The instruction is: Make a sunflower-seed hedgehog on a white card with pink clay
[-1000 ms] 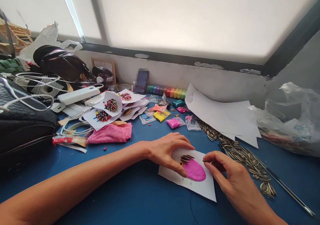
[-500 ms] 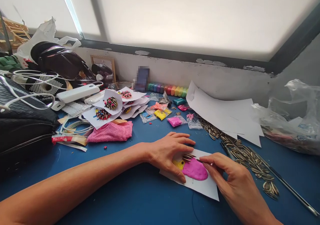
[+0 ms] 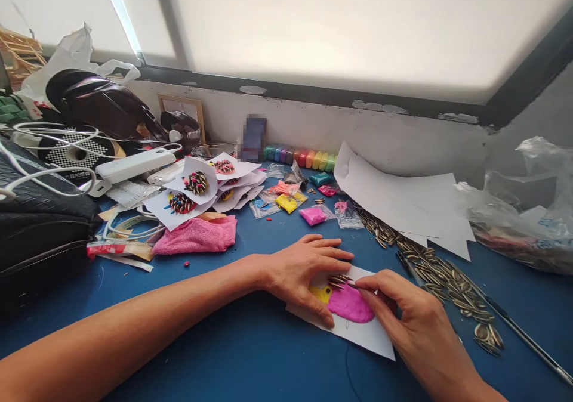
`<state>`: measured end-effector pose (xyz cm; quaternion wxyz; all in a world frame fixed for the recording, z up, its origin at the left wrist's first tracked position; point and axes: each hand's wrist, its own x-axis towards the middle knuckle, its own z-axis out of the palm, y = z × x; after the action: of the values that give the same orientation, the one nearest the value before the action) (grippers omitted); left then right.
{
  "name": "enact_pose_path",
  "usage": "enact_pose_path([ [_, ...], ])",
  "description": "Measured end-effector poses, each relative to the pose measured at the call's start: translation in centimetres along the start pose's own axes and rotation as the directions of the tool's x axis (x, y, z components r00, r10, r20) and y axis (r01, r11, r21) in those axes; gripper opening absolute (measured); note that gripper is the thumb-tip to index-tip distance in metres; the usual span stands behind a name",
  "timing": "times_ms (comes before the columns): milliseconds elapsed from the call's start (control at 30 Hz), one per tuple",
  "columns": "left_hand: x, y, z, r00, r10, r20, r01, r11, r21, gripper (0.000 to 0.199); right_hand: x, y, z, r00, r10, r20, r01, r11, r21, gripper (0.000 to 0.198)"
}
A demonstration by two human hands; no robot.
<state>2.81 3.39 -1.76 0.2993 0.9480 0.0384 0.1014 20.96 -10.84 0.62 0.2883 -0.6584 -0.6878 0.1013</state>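
Observation:
A white paper card (image 3: 371,337) lies on the blue table, bearing a flattened patch of pink clay (image 3: 353,305) and a smaller yellow clay piece (image 3: 319,294) with a black dot. Several striped sunflower seeds (image 3: 339,280) stick out along the pink clay's upper edge. My left hand (image 3: 308,274) rests with fingers spread over the card's left part. Thumb and forefinger of my right hand (image 3: 398,312) pinch a sunflower seed (image 3: 351,285) at the upper edge of the pink clay; the fingertips cover most of it.
Loose sunflower seeds (image 3: 452,288) spread at the right, beside a pen (image 3: 523,333). White paper sheets (image 3: 403,196) and a plastic bag (image 3: 532,223) lie behind. Clay packets (image 3: 313,214), finished seed-covered cards (image 3: 196,182), a pink cloth (image 3: 197,235) and a black bag (image 3: 40,223) stand farther left.
My right hand has shifted slightly left, bringing the pinched seed closer against the pink clay. My left hand stays spread on the card. The whole view has shifted a little.

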Motion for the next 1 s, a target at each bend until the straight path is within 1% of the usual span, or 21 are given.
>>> enact_pose_path([
  [267,-0.04,-0.17,0.04,1.0,0.017,0.017,-0.017,1.0,-0.007,0.076,-0.06,0.28,0.25,0.996,-0.092,-0.02,0.091,0.995,-0.043,0.019],
  [500,-0.08,-0.21,0.12,1.0,0.013,0.02,-0.013,1.0,0.003,0.077,-0.09,0.46,0.35,0.994,-0.107,0.019,0.109,0.99,-0.086,0.02],
  [767,-0.06,-0.12,0.02,1.0,-0.002,0.029,0.002,1.0,-0.002,0.079,0.22,0.39,0.52,0.99,-0.138,0.001,0.137,0.985,-0.107,0.022],
  [1000,-0.04,-0.2,-0.1,0.999,0.021,0.034,-0.021,1.0,0.0,0.08,0.25,0.62,0.87,0.977,-0.212,0.001,0.209,0.961,-0.18,0.022],
])
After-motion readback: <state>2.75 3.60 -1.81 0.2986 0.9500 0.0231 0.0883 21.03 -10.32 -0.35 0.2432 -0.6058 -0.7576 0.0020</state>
